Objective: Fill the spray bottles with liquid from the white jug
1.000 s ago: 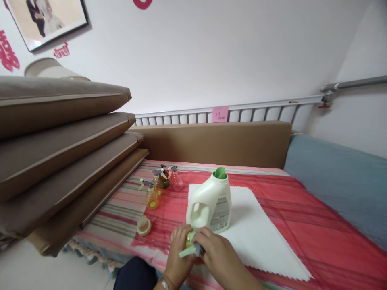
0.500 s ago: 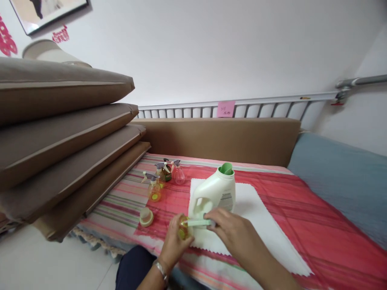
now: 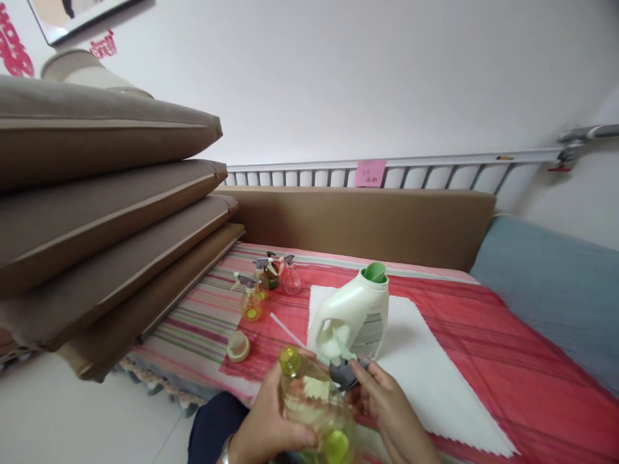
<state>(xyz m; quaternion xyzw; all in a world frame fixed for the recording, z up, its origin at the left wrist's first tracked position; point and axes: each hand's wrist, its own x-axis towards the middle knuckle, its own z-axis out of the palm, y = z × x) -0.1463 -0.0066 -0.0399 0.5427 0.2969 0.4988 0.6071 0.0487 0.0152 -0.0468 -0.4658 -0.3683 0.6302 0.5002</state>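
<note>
My left hand [image 3: 268, 419] is wrapped round a clear yellow bottle [image 3: 314, 399], which lies tilted with its narrow mouth toward the upper left. In my right hand [image 3: 389, 403] is a grey and pale green trigger spray head [image 3: 344, 372], apart from the bottle's mouth. A thin white tube [image 3: 287, 329] sticks out to the upper left from behind the bottle, in line with the spray head. Just beyond my hands stands a white detergent jug [image 3: 355, 309] with a green opening. To the left a pale round cap [image 3: 238, 347] rests on the cloth.
Several spray bottles [image 3: 251, 303] stand at the back left of the striped cloth [image 3: 193, 309]. A white sheet [image 3: 425, 374] lies under the jug. Thick brown cushions [image 3: 106, 212] are stacked at the left, and a brown panel [image 3: 367, 222] runs along the back.
The spray head with its tube is now out of the bottle, in my right hand. My left hand has brought the bottle nearer and tipped it. The view has shifted slightly.
</note>
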